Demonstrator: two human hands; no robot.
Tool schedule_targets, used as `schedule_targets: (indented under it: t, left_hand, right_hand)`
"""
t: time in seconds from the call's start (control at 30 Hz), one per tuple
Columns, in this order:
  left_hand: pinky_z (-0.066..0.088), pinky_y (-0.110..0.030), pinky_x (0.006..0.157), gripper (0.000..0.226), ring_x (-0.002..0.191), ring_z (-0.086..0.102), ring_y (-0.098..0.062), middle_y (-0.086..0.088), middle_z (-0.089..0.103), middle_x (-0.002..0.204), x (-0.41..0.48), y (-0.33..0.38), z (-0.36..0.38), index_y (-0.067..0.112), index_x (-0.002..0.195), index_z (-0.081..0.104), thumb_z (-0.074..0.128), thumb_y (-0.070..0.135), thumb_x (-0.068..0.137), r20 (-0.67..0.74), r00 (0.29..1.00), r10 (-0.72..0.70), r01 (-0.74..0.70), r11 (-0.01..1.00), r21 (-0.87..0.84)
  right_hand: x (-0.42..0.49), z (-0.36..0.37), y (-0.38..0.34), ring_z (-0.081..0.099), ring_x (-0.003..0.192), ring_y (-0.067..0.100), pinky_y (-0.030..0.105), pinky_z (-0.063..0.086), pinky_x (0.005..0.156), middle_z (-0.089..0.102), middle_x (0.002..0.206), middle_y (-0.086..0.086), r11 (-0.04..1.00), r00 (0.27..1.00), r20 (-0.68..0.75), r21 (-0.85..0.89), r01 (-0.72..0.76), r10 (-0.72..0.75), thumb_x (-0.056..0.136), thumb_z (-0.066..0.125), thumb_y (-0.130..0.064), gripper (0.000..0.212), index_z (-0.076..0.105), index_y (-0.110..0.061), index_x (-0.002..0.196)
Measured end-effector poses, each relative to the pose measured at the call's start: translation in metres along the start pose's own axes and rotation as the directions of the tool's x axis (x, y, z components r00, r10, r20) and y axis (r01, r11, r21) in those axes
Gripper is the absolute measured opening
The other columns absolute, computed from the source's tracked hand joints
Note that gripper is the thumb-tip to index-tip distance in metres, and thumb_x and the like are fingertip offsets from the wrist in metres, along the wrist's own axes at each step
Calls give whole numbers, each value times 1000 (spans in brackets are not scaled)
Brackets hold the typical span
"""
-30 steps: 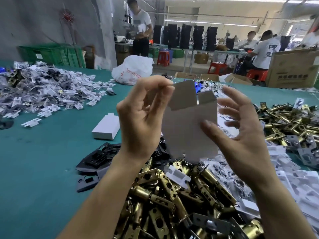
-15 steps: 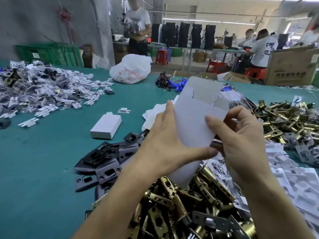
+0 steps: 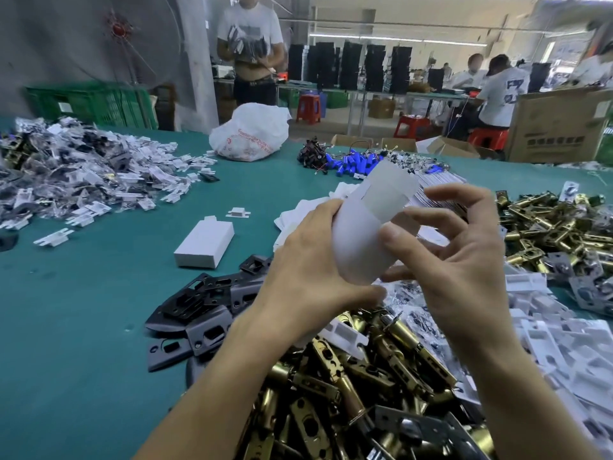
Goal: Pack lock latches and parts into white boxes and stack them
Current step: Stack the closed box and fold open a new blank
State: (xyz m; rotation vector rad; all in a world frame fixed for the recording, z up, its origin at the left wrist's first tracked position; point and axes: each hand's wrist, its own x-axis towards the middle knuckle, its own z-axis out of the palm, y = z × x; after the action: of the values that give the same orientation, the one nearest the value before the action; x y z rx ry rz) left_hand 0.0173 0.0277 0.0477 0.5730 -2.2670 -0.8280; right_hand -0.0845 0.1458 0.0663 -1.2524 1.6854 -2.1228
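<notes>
**Cardboard box blank (image 3: 360, 242) mid-fold, nothing in it yet**

White card bows between both hands, held in the air just above the far edge of the heap of brass latches (image 3: 358, 393). The left hand (image 3: 308, 270) wraps the blank's left side, fingers curled over its edge and thumb underneath. The right hand (image 3: 454, 260) pinches the other side, thumb flat on the front face and fingers hooked behind, near the open top flaps.

Beyond the heap lies a stack of flat blanks (image 3: 298, 210). To the heap's left are black strike plates (image 3: 205, 300), and past those sits one closed white box (image 3: 204, 244) on the green table (image 3: 83, 327).

From where I stand, the risk is in the squeeze. The card bulges round rather than breaking on its creases, so too hard a press could dent a panel or tear a flap. A loosened pinch would drop it among the latches.
</notes>
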Motion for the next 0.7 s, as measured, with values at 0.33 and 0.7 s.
schedule_targets:
  t: [0.33,0.7]
  left_hand:
    - [33,-37,100,130,119,36,-15,9,34,135,-4,7,3,26,155,10,82,60,52,-4,984,180,-163,897,411]
    - [28,-36,106,118,127,35,-10,15,36,138,-5,2,1,32,152,23,87,48,54,171,970,174,-207,959,195]
  right_hand:
    - [5,-14,-4,60,53,9,21,45,41,68,68,3,988,993,-13,-90,-122,121,84,74,-25,4,72,-21,84]
    - [12,-39,-6,64,51,20,23,49,37,73,74,10,924,911,159,-55,-377,381,82,70,-2,22,64,-12,101]
